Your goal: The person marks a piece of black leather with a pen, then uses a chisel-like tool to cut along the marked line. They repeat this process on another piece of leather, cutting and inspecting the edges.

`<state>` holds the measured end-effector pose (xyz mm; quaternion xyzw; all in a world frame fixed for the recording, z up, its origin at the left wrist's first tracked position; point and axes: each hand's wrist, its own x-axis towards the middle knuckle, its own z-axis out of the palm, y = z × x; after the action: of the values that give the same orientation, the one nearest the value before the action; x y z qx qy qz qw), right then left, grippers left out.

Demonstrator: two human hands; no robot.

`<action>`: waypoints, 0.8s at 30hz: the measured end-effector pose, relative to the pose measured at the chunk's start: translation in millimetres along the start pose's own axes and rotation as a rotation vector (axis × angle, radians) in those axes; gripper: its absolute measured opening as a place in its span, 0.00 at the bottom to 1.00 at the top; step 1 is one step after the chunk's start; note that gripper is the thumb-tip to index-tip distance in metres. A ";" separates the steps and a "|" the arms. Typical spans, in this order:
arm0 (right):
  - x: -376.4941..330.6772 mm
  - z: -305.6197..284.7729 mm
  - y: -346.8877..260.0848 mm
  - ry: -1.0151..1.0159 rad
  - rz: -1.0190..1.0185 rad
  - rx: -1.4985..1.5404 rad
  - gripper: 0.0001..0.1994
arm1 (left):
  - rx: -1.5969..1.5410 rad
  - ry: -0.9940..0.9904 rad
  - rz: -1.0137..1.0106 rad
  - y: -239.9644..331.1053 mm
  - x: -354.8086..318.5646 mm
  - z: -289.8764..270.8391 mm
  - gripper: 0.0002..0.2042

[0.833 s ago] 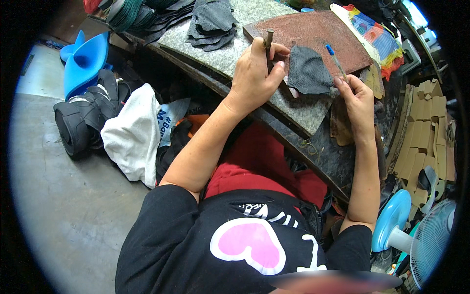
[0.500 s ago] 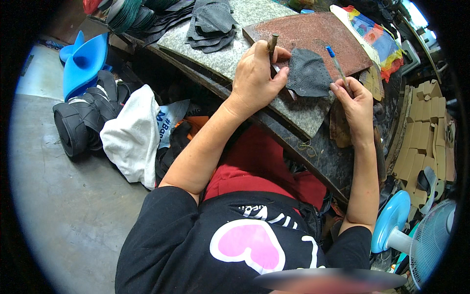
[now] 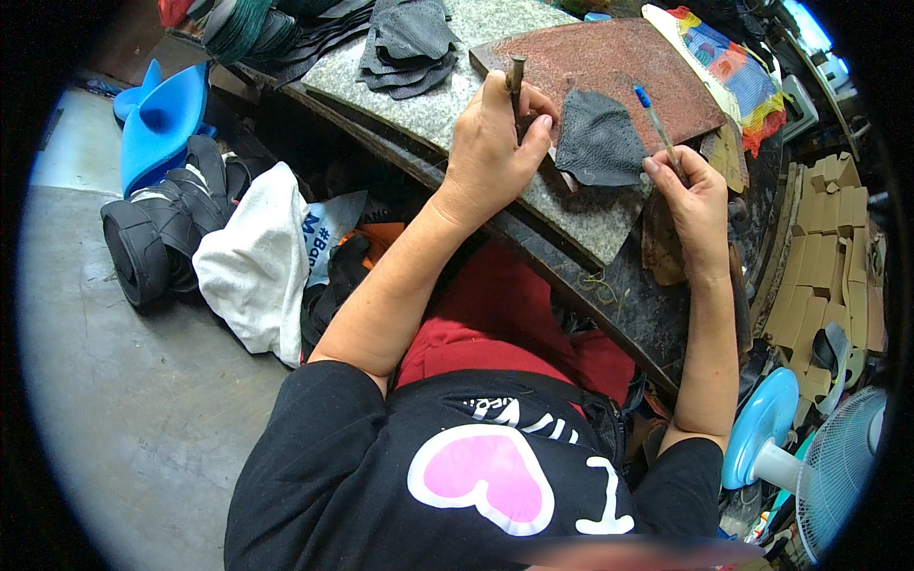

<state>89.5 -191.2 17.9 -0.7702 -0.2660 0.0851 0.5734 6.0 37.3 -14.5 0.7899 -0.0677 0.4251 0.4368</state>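
Note:
My left hand (image 3: 490, 147) is closed around a short metal punch (image 3: 516, 78), whose flat end sticks up above the fist. Its lower end is hidden by the fingers. Right of that hand, a piece of black grained leather (image 3: 602, 143) lies partly over the edge of a reddish-brown board (image 3: 619, 67). A narrow gap separates the left fingertips from the leather. My right hand (image 3: 693, 195) pinches a slim pen (image 3: 657, 119) with a clear barrel and a blue end pointing up and away. The right thumb tip is at the leather's right edge.
Under the board lies a grey speckled stone slab (image 3: 343, 90). Stacked black leather pieces (image 3: 407, 43) sit at its far left. A white cloth (image 3: 252, 262) and black rolled strips (image 3: 152, 243) are left of the bench. A fan (image 3: 843, 476) stands at lower right, below cardboard boxes (image 3: 819, 257).
My left hand has drawn slightly left with the punch, away from the leather it was touching. The right hand and pen have barely moved.

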 end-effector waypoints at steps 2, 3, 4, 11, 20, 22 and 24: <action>0.2 -0.3 -0.4 0.009 -0.022 0.000 0.05 | 0.006 0.007 0.008 0.3 0.6 -0.9 0.15; 0.4 -0.6 -0.9 0.005 -0.007 0.041 0.05 | -0.007 0.008 -0.004 1.2 0.2 -1.1 0.13; 0.8 -1.1 -1.6 0.011 0.001 0.092 0.05 | -0.020 0.009 -0.017 2.4 -0.7 -1.3 0.12; 3.7 -1.5 -7.5 0.014 0.160 0.430 0.12 | 0.007 -0.094 -0.049 7.6 5.6 -10.3 0.12; 5.4 -5.2 -4.1 0.119 0.001 0.316 0.13 | 0.754 -0.098 0.112 8.4 36.2 13.5 0.11; 5.9 -11.2 -5.9 0.134 0.014 0.287 0.13 | 0.818 -0.161 0.071 10.3 39.3 16.5 0.13; 5.5 -14.7 -7.8 0.115 0.022 0.305 0.13 | 0.805 -0.043 0.145 16.9 40.3 15.9 0.13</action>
<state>98.1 -199.2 30.9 -0.6807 -0.2085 0.0865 0.6969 33.0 25.8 21.5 0.8996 0.0395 0.4307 0.0602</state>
